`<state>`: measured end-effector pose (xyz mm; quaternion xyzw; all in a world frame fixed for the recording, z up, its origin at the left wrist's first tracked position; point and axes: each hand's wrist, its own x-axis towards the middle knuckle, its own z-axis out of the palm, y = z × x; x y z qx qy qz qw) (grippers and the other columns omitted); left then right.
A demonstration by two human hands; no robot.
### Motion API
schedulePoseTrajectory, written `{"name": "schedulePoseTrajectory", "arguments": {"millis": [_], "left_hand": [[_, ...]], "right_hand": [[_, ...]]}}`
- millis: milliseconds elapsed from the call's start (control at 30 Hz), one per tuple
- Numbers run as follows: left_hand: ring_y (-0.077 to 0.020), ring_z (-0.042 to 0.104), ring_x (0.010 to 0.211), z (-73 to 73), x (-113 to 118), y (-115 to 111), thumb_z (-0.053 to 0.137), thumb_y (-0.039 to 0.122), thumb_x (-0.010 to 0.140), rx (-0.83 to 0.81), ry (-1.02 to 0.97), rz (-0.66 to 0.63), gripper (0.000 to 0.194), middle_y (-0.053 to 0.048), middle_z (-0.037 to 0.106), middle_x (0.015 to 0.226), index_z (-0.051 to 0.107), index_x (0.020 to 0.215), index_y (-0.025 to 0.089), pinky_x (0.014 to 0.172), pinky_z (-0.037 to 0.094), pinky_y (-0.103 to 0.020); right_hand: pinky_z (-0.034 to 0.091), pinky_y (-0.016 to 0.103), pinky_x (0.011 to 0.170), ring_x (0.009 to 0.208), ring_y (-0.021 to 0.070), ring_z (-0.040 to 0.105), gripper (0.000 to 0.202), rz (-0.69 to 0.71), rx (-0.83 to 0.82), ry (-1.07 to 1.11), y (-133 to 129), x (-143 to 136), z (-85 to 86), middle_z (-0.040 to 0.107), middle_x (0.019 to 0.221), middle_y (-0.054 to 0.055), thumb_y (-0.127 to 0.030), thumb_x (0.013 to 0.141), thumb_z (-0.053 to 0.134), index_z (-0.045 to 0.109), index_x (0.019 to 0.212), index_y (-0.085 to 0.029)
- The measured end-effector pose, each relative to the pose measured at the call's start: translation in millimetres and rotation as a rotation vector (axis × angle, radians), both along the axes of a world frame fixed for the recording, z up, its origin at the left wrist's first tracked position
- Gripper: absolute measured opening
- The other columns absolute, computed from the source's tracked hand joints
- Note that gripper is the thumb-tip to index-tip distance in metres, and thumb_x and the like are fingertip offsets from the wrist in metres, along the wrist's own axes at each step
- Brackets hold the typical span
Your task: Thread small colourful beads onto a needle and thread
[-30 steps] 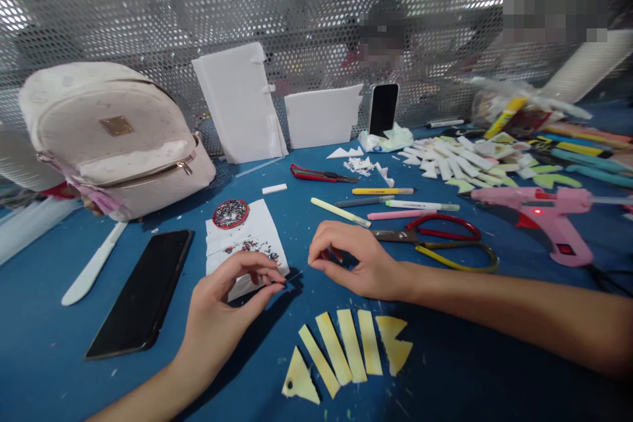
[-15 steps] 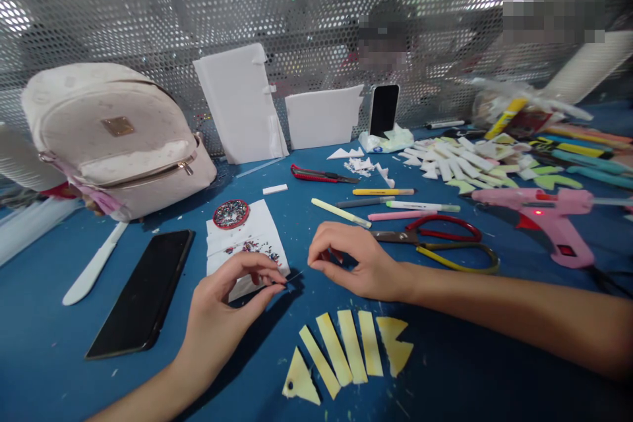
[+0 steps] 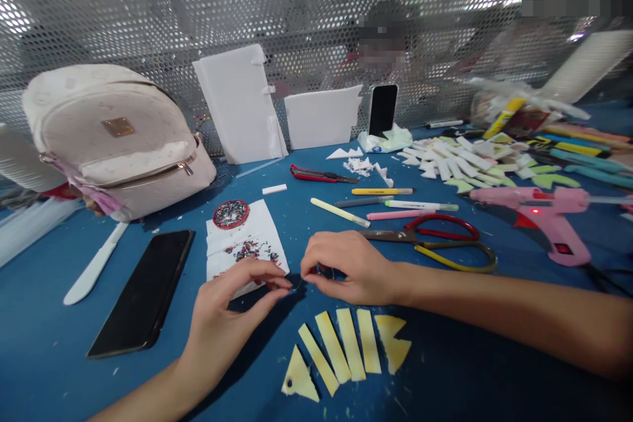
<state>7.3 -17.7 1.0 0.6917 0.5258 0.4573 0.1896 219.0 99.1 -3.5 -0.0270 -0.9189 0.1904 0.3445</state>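
Observation:
My left hand (image 3: pixel 232 310) is closed in a pinch at the near edge of a folded white paper (image 3: pixel 217 237). Thumb and forefinger of my right hand (image 3: pixel 346 267) are pressed together just beside it. A thin, pale strand (image 3: pixel 299 285), thread or fine wire, spans the small gap between both sets of fingertips. Loose small beads (image 3: pixel 250 250) in dark, red and white lie on the paper. Behind them is a round red dish (image 3: pixel 231 214) full of similar beads. Nearer me, yellow foam pieces (image 3: pixel 349 346) form a fish: head, several strips and a tail.
Scissors (image 3: pixel 435 237) lie behind my right hand, several markers (image 3: pixel 341 212) and a red cutter (image 3: pixel 321 175) beyond. A pink glue gun (image 3: pixel 539 211), its light on, rests at right. A phone (image 3: pixel 143 293), white plastic knife (image 3: pixel 93 267) and backpack (image 3: pixel 119 138) stand left. Foam scraps (image 3: pixel 455 158) are piled behind.
My hands have come closer together, the right moving slightly left and down. The strand, straighter before, now looks curved between the fingertips. More of the loose beads shows.

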Motion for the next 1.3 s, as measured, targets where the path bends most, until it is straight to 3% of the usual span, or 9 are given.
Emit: {"name": "schedulePoseTrajectory", "arguments": {"millis": [500,1100,1300], "left_hand": [[-0.0106,0.073,0.069,3.0,5.4,2.4,0.079,0.011,0.082,-0.024,-0.015,0.005,0.021,0.006,0.077,0.077,0.07,0.094,0.025,0.074,0.057,-0.018],[-0.0105,0.07,0.064,4.0,13.4,4.3,0.076,0.014,0.083,-0.104,-0.094,-0.043,0.016,0.006,0.074,0.07,0.069,0.094,0.023,0.067,0.055,-0.019],[-0.0138,0.072,0.066,5.1,13.3,5.7,0.073,0.015,0.084,-0.131,-0.086,-0.048,0.013,0.003,0.075,0.072,0.069,0.095,0.022,0.069,0.057,-0.023]], "right_hand": [[0.044,0.025,0.069,0.081,0.0142,0.061,0.024,0.034,0.171,-0.045,-1.3,-1.4,-1.3,0.072,0.091,0.003,-0.033,0.107,0.048,0.065,0.102,-0.018],[0.044,0.025,0.07,0.086,0.0149,0.061,0.014,0.048,0.148,-0.093,-1.0,-2.8,-2.9,0.069,0.092,0.003,-0.026,0.103,0.051,0.062,0.096,-0.02],[0.041,0.024,0.066,0.079,0.0142,0.058,0.008,0.03,0.093,-0.084,-2.5,-3.3,-1.1,0.068,0.086,0.001,-0.015,0.091,0.052,0.056,0.09,-0.021]]}}
